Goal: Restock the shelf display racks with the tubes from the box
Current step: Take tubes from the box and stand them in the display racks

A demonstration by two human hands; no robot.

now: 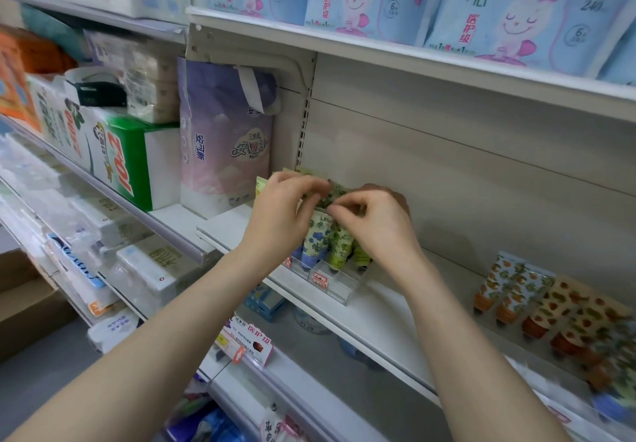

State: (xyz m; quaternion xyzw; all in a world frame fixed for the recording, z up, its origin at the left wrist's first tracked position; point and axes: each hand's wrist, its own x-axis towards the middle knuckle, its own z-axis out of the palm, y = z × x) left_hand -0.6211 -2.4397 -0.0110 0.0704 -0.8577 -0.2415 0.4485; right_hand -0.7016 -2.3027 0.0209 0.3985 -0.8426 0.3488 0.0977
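Left hand (285,207) & right hand (371,218) both had fingers curled, pinching the flat crimped tops of soft floral-print tubes (318,235). These stood caps-down in a clear hard-plastic rack (339,286) on the smooth white shelf (378,317). Knuckles hid the tops, so couldn't tell which tube each held. Fruit-print tubes (509,286) at right were blurred, partly cut off by frame edge.

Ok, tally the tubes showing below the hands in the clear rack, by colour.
Blue-flowered tube: 1
Green-flowered tube: 1
Lime tube: 1
Total: 3. The left hand and right hand may hide others.
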